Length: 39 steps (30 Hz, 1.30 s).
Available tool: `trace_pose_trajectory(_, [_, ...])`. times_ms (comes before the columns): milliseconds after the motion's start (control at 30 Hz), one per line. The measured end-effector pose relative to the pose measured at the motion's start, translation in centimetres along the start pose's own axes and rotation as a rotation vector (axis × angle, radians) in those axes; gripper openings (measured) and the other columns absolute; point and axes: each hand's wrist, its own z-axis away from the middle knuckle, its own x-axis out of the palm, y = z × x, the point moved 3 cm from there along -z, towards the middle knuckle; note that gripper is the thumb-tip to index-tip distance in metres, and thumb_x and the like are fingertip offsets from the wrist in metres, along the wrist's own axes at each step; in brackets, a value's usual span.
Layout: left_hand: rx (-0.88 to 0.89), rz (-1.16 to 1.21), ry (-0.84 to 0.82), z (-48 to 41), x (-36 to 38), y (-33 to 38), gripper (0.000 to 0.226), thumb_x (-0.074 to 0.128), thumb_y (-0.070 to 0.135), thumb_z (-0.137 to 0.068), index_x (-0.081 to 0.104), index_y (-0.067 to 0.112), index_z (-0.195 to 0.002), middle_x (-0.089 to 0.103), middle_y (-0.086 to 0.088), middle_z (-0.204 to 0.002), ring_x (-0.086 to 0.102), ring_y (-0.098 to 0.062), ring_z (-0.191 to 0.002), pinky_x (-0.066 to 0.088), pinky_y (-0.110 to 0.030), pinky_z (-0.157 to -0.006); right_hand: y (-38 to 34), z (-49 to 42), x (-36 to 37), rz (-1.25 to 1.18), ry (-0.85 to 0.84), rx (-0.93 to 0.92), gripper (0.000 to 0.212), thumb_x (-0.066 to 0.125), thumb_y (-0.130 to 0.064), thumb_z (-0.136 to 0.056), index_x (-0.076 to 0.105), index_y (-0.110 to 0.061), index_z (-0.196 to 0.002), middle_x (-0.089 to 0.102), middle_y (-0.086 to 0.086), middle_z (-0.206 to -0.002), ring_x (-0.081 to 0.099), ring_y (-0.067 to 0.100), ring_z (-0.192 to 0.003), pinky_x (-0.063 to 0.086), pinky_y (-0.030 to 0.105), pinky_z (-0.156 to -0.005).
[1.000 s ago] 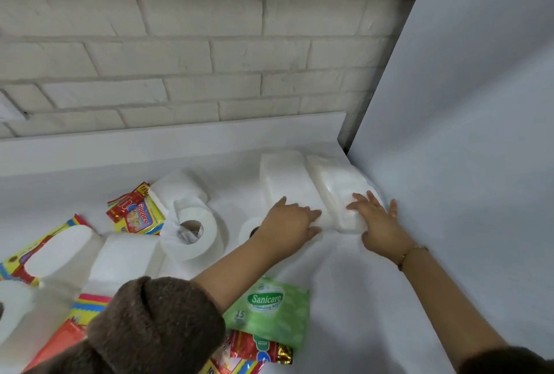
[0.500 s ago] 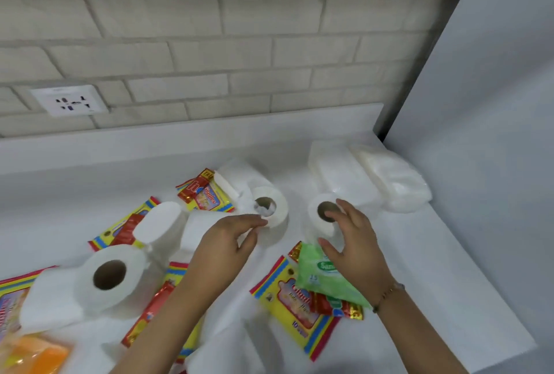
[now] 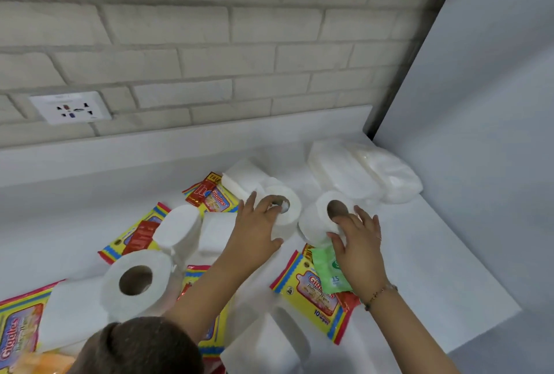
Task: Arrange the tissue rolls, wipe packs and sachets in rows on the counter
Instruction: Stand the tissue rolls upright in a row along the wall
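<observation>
Two white tissue rolls lie on their sides in the middle of the white counter. My left hand curls over the left tissue roll, fingers across its top and thumb below. My right hand grips the right tissue roll, one finger at its brown core. Two white wipe packs lie side by side in the back right corner. A green wipe pack rests on a yellow Giggles pack under my right wrist.
More rolls, yellow packs and red sachets are scattered on the left. A white panel closes the right side. A brick wall with a socket stands behind. The counter's front edge runs at lower right.
Both hands left the two white wipe packs in the corner and drew back to the pair of tissue rolls, closing around them. The view swung left, showing more of the scattered items.
</observation>
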Motion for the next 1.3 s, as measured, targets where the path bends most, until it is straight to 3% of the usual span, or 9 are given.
trace_pose_trajectory(133, [0.044,0.029,-0.031,-3.6,1.9,-0.1,0.044,0.062,0.009,-0.083,0.05,0.015,-0.125,0.041,0.005,-0.136,0.014,-0.041,-0.139,0.006,-0.048,-0.117,0.3,-0.1,-1.8,-0.062,0.087,0.04,0.018,0.061,-0.017,-0.087,0.061,-0.017,-0.105,0.063,0.005,-0.119,0.035,0.031,-0.134,0.004,0.049,-0.116])
trace_pose_trajectory(367, [0.02,-0.188,0.05,-11.0,0.6,1.9,0.047,0.045,0.025,-0.095,0.034,0.016,-0.14,0.031,0.0,-0.146,0.011,-0.042,-0.14,-0.003,-0.061,-0.109,2.2,-1.2,-3.6,-0.125,0.14,0.085,0.022,0.05,-0.027,-0.087,0.059,-0.018,-0.104,0.062,0.002,-0.114,0.029,0.028,-0.138,-0.003,0.049,-0.116])
trace_pose_trajectory(500, [-0.091,-0.266,0.038,-13.9,0.5,0.2,0.048,0.039,0.022,-0.096,0.027,0.015,-0.142,0.031,-0.008,-0.145,0.013,-0.046,-0.137,0.002,-0.07,-0.104,2.9,-2.1,-3.7,-0.157,0.121,0.08,0.017,0.055,-0.018,-0.091,0.058,-0.017,-0.107,0.06,0.003,-0.121,0.028,0.028,-0.139,-0.004,0.049,-0.115])
trace_pose_trajectory(633, [-0.158,-0.245,-0.014,-14.3,0.6,-2.6,0.051,0.037,0.022,-0.096,0.022,0.02,-0.145,0.033,-0.006,-0.145,0.025,-0.043,-0.132,0.005,-0.07,-0.106,3.3,-2.8,-3.3,-0.179,0.094,0.05,0.02,0.055,-0.018,-0.09,0.054,-0.024,-0.11,0.059,0.0,-0.12,0.035,0.027,-0.135,0.001,0.05,-0.116])
trace_pose_trajectory(800, [-0.175,-0.357,-0.028,-10.8,-0.4,-4.9,0.051,0.039,0.025,-0.094,0.024,0.026,-0.144,0.029,0.007,-0.149,0.046,-0.036,-0.115,0.004,-0.068,-0.105,3.5,-4.2,-2.6,-0.154,0.06,0.015,0.023,0.047,-0.03,-0.089,0.055,-0.024,-0.11,0.06,-0.004,-0.107,0.051,0.028,-0.115,0.015,0.053,-0.115])
trace_pose_trajectory(967, [-0.261,-0.39,0.017,-5.8,-1.5,-7.2,0.05,0.042,0.027,-0.093,0.03,0.025,-0.141,0.032,0.01,-0.147,0.056,-0.034,-0.1,0.009,-0.065,-0.107,2.0,-6.6,-0.9,-0.124,0.008,-0.088,0.026,0.049,-0.03,-0.088,0.059,-0.019,-0.11,0.063,0.002,-0.108,0.053,0.03,-0.106,0.037,0.055,-0.099])
trace_pose_trajectory(1133, [-0.261,-0.41,0.055,-3.5,-1.3,-7.0,0.048,0.046,0.031,-0.092,0.037,0.022,-0.138,0.044,0.004,-0.141,0.058,-0.035,-0.096,0.014,-0.063,-0.106,-1.0,-9.7,1.7,-0.065,-0.063,-0.203,0.027,0.062,-0.017,-0.086,0.062,-0.016,-0.112,0.064,0.006,-0.111,0.053,0.032,-0.104,0.036,0.042,-0.095])
trace_pose_trajectory(1300, [-0.274,-0.385,0.068,-3.3,-1.2,-6.4,0.043,0.05,0.029,-0.09,0.046,0.018,-0.132,0.055,-0.005,-0.127,0.057,-0.038,-0.098,0.015,-0.061,-0.107,-2.2,-11.8,5.3,0.057,-0.214,-0.197,0.03,0.052,-0.023,-0.091,0.056,-0.018,-0.121,0.058,0.002,-0.124,0.046,0.032,-0.112,0.028,0.042,-0.103])
